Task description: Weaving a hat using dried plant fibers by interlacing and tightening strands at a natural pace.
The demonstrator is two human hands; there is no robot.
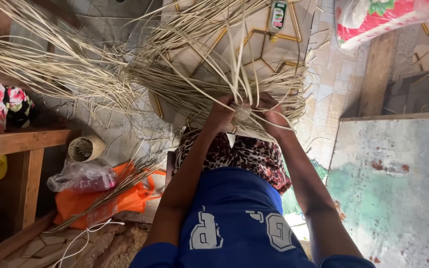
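Both hands close their grip on the small woven core point(243, 113) of straw weaving held over my lap: my left hand point(220, 115) pinches its left side and my right hand point(273, 115) its right, fingers curled tight around the strands, with the core between them.

From largest to smallest as I see it: the tiled floor point(333, 84) spreads below, with a stained slab point(393, 188) at its right edge. Long pale straw strands point(194, 64) fan out from the core across the floor toward the far left corner. An orange bag point(125, 198) lies at the near left with a clear plastic bag point(83, 177) on it, beside a little woven cup point(86, 148). A small bottle point(277, 17) lies at the far edge.

My judgement is that the loose strands could tangle or snap if they are pulled sharply, and a slackened pinch could let the core unravel.
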